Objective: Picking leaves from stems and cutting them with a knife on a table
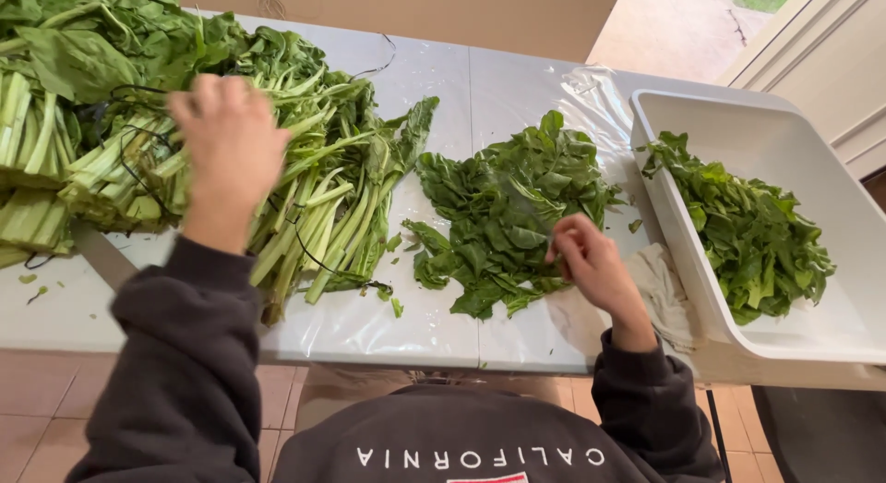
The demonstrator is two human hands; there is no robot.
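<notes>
Leafy stalks [305,197]: a big heap of long pale-green stems with dark crumpled leaves, filling the upper left and centre-left of the frame; thin black ties loop around some bundles.
Stalk direction: the nearer stems have their long axis running diagonally, cut ends toward the lower left, leaves toward the upper right; the bundles at the far left edge stand closer to vertical in the frame.
Left hand [226,137]: raised over the stalks at upper left, blurred, fingers curled inward; I cannot tell whether it grips a stem.
Tabletop [388,326]: white, covered with clear plastic film; a bare strip lies along the near edge below the stalks, with small green scraps at the left.
Picked leaves [508,206]: a loose pile of dark green leaves without stems at the centre, just beside the stalk tips, with no clear long axis.
Right hand [591,262]: at the lower right edge of the picked leaves, fingers pinched together on a leaf of that pile.
Cloth [664,294]: pale, crumpled, between the right hand and the tub.
White tub [674,215]: at the right, overhanging the near tabletop edge, holding more leaves [748,234]; its near end is open floor.
</notes>
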